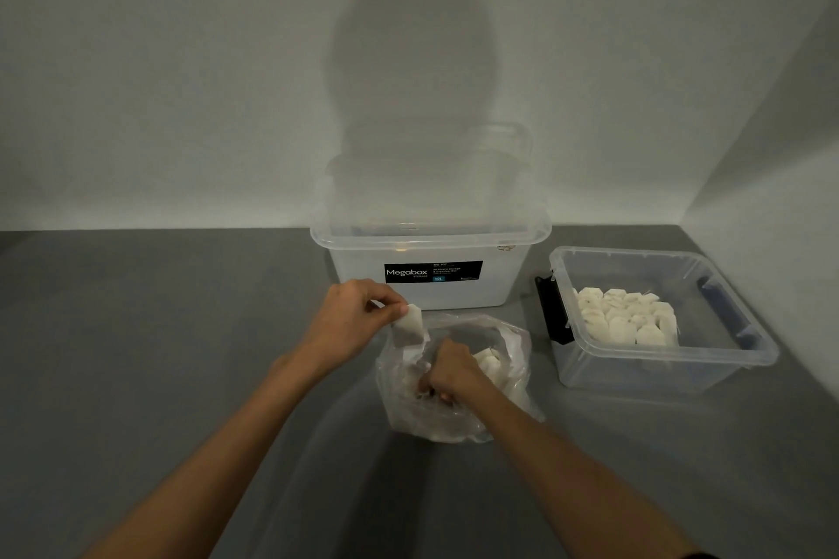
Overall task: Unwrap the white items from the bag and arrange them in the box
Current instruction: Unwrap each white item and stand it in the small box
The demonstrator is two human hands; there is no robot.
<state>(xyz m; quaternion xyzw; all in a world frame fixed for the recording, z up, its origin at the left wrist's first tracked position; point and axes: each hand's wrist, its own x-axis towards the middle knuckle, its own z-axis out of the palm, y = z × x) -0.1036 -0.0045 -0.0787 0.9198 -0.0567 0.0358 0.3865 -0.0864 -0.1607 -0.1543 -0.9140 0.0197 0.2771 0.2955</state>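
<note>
A clear plastic bag (508, 381) stands open on the grey table, with several white items (488, 361) showing inside it. My left hand (354, 322) pinches one white item (408, 325) by its top, just above the bag's left rim. My right hand (449, 372) reaches down into the bag with its fingers curled; what they grip is hidden by the hand and the plastic. To the right sits a shallow clear box (708, 359) holding several white items (626, 318) laid in rows in its left part.
A taller clear Megabox storage tub (431, 241) stands behind the bag against the wall. A black latch (551, 309) sticks out on the shallow box's left side. The wall meets the table at the back and closes in on the right.
</note>
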